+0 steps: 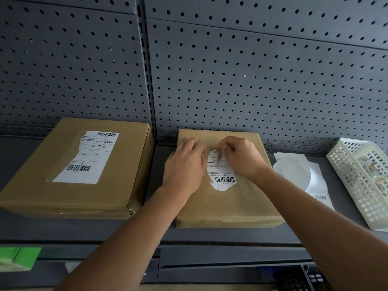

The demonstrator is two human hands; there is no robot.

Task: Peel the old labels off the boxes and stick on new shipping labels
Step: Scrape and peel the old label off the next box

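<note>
This looks like a stockroom or packing area. Grey metal shelving with a perforated back panel (252, 70) carries taped cardboard boxes (52, 154) with barcoded shipping labels (94, 156). On the shelf (84, 229) also lie loose label sheets (291, 171) and a white plastic basket (361, 185).

Torn label (223, 175) on flat brown box (226, 206)

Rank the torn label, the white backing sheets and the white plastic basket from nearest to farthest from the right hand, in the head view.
1. torn label: on the middle box, pinched by the right hand.
2. white backing sheets: flat on the shelf, just right of that box.
3. white plastic basket: far right end of the shelf.
</note>
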